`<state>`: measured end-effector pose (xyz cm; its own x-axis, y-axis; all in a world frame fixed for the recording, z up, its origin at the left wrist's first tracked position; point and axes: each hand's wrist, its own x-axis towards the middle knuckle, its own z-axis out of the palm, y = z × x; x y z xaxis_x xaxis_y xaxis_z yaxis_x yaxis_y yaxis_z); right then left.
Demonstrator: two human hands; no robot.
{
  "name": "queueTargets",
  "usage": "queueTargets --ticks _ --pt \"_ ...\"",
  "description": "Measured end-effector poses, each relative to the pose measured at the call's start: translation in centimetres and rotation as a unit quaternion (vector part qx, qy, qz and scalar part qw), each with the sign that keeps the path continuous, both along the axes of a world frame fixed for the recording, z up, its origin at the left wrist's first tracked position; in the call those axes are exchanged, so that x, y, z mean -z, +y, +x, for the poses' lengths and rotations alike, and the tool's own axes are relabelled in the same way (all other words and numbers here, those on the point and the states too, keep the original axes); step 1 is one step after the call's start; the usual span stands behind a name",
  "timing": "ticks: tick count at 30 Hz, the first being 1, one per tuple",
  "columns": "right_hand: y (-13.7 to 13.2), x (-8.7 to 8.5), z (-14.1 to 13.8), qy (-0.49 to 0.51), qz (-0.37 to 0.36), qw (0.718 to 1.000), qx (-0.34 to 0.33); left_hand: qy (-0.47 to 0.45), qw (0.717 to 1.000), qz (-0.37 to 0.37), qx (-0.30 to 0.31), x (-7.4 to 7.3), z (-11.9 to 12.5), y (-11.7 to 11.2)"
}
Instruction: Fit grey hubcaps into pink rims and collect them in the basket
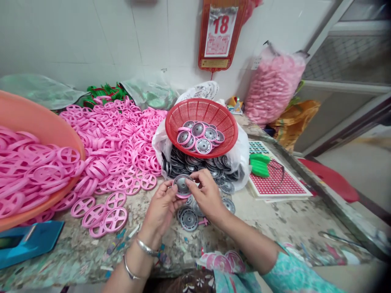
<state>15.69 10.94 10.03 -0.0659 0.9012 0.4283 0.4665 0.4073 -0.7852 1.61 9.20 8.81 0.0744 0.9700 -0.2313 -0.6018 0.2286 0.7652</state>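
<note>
Between my two hands is a grey disc set in a pink ring, like a toy wheel [182, 185]. My left hand [163, 201] pinches its left edge. On its right side, my right hand [205, 193] presses with the thumb on the grey face, and the fingers curl behind it. Loose grey discs [187, 219] lie on the table just below, partly covered by my right hand. Beyond my hands, a white plastic bag [242, 162] spills many more grey discs. Resting on that bag, a red basket [201, 106] contains several grey-and-pink wheels [203, 145].
Pink spoked rings [122, 134] are heaped at left, beside an orange tub [69, 130] of more. A blue tape dispenser [39, 242] stands front left. At right lie a red sticker sheet [281, 183] and a green object [259, 165]. A pink-filled bag [273, 85] stands behind.
</note>
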Motion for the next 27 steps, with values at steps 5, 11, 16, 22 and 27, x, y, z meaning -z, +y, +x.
queueTargets --ticks 5,11,16,22,27 --pt "-0.1 0.2 0.2 0.038 -0.057 0.997 -0.018 -0.011 0.999 0.030 -0.007 0.1 -0.2 -0.2" --pt "-0.2 -1.3 0.4 0.118 -0.158 0.967 -0.162 0.005 0.999 0.038 -0.005 -0.6 -0.1 -0.1" --pt "-0.8 -0.6 0.0 0.160 -0.182 0.957 -0.156 0.037 0.999 0.003 -0.038 -0.8 0.3 -0.2" --pt "2.8 -3.1 1.6 0.232 -0.222 0.938 -0.131 0.168 0.986 -0.002 0.007 -0.6 -0.4 -0.6" --pt "4.9 -6.0 3.4 0.301 -0.061 0.950 -0.055 0.495 0.862 0.103 -0.029 1.3 -5.6 -1.8"
